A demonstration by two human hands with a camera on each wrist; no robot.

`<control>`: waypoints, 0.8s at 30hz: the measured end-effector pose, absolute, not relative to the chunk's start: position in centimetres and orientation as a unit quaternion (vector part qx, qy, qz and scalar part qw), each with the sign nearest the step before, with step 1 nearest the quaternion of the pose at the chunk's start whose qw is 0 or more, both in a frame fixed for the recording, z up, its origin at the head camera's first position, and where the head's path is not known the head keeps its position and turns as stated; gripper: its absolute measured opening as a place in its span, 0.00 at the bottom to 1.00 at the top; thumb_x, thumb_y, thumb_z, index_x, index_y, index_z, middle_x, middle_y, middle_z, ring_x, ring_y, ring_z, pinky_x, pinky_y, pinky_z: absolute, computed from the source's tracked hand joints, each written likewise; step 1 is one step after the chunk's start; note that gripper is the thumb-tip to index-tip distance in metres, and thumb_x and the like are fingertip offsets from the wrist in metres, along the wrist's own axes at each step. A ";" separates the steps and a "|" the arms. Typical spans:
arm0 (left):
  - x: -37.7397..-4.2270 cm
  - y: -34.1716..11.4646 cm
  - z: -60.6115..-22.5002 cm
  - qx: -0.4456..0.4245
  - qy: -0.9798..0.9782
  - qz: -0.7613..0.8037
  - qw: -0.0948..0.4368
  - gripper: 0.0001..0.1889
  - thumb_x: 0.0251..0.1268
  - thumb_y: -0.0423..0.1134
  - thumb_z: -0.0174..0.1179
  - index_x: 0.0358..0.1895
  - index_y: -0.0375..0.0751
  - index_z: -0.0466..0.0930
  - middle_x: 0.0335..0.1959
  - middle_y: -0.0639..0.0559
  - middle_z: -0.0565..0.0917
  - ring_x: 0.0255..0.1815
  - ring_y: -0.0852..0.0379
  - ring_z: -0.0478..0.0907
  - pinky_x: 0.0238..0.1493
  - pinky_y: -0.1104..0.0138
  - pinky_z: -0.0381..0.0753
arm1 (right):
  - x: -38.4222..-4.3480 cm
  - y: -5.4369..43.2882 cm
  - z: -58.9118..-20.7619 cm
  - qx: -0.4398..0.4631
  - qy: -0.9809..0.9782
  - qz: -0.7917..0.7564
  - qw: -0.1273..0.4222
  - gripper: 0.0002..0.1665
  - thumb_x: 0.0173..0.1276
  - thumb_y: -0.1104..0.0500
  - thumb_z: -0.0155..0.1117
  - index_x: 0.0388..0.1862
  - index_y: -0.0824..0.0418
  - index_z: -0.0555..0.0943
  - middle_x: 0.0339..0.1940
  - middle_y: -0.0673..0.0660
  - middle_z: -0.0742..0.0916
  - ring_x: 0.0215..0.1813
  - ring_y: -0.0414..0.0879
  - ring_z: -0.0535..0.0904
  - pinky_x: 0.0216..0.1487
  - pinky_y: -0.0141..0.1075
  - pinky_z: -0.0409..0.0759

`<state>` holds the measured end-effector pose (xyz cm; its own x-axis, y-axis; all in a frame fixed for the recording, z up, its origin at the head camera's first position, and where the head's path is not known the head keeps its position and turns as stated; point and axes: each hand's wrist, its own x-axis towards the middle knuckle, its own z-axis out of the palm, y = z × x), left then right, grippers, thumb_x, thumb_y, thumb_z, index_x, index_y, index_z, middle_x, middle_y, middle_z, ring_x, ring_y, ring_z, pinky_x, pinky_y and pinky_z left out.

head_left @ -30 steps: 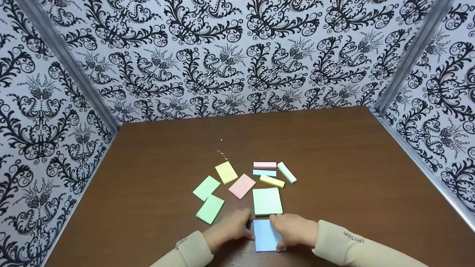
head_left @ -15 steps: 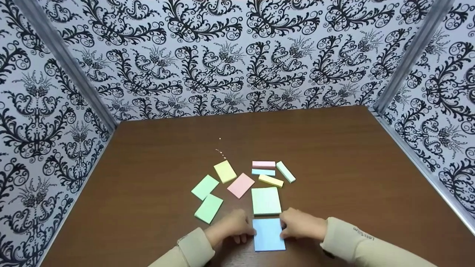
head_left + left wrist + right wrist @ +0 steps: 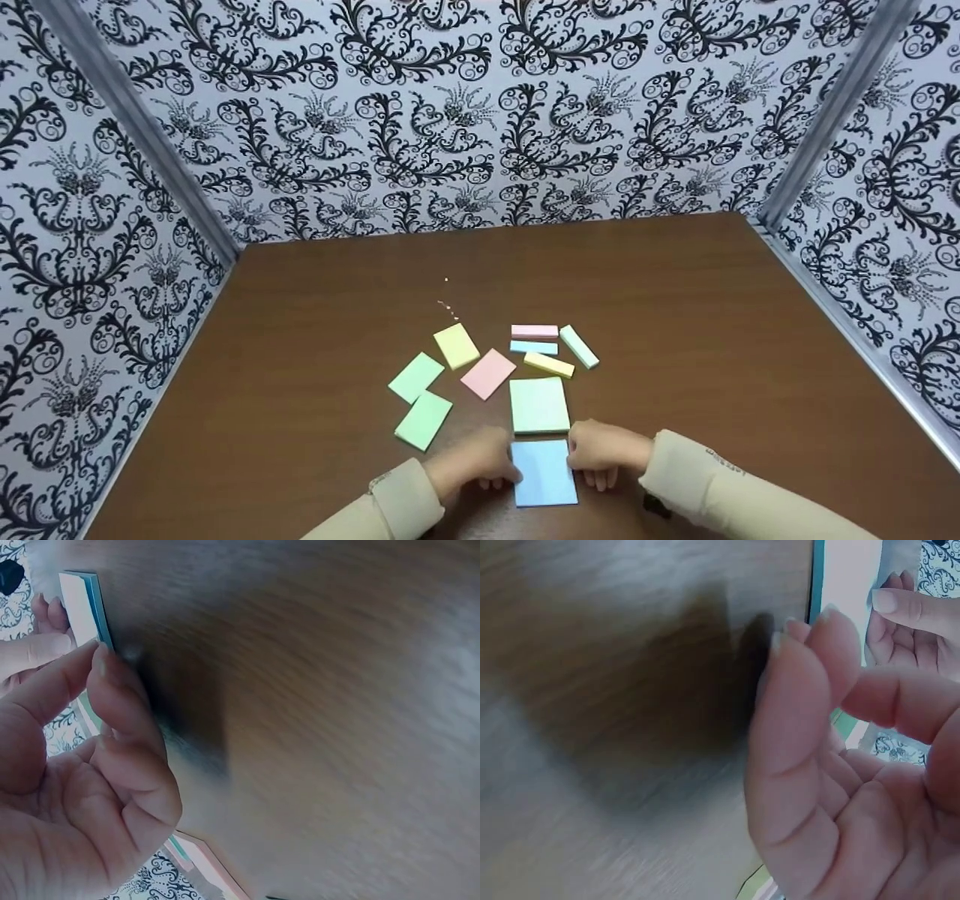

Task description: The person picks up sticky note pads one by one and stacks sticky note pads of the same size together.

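Observation:
A square blue sticky note pad (image 3: pixel 545 474) lies flat near the front of the table. At its left edge my left hand (image 3: pixel 484 456) pinches it between thumb and curled index finger. My right hand (image 3: pixel 602 450) grips the opposite edge in the same manner, its other fingers folded in. Just beyond the blue pad is a square pale green sticky note pad (image 3: pixel 540 406), touched by neither hand. Both wrist views show finger and thumb tips meeting at the pad's edge; the exact contact is partly hidden by the fingers.
Yellow (image 3: pixel 456 346), pink (image 3: pixel 488 374) and green pads (image 3: pixel 423 421) lie to the left. Narrow pink (image 3: pixel 534 331), blue (image 3: pixel 534 347), yellow (image 3: pixel 549 364) and pale green strips (image 3: pixel 579 346) sit behind. Small crumbs (image 3: pixel 448 307) dot the table (image 3: pixel 712 322). Patterned walls (image 3: pixel 465 112) surround it.
My right hand, earlier reaching over the blue pad, has drawn back to its right edge. The left hand's fingers have curled in at the left edge. The pad has hardly moved.

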<state>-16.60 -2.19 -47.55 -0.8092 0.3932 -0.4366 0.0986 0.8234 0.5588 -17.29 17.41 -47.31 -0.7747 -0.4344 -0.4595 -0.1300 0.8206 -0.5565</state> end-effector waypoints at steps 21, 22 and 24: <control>-16.6 -2.3 -47.7 0.123 0.907 0.290 0.278 0.11 0.44 0.31 0.68 0.17 0.41 0.73 0.09 0.51 0.74 0.08 0.60 0.66 0.11 0.72 0.63 | -17.5 17.5 -47.1 -0.112 0.880 -0.317 0.336 0.15 0.58 0.61 0.61 0.14 0.65 0.76 0.09 0.53 0.80 0.07 0.37 0.71 0.11 0.28 0.69; -16.6 -2.3 -47.7 0.123 0.907 0.292 0.278 0.11 0.44 0.31 0.68 0.17 0.41 0.73 0.09 0.51 0.74 0.08 0.60 0.66 0.11 0.71 0.63 | -17.5 17.6 -47.1 -0.111 0.876 -0.325 0.338 0.15 0.59 0.60 0.61 0.15 0.65 0.75 0.10 0.53 0.80 0.08 0.38 0.71 0.12 0.29 0.70; -16.7 -2.3 -47.7 0.123 0.906 0.296 0.277 0.10 0.44 0.32 0.68 0.18 0.41 0.73 0.10 0.51 0.75 0.08 0.60 0.66 0.11 0.72 0.64 | -17.6 17.7 -47.2 -0.109 0.871 -0.340 0.337 0.15 0.59 0.59 0.62 0.16 0.65 0.75 0.11 0.54 0.81 0.09 0.38 0.72 0.12 0.29 0.70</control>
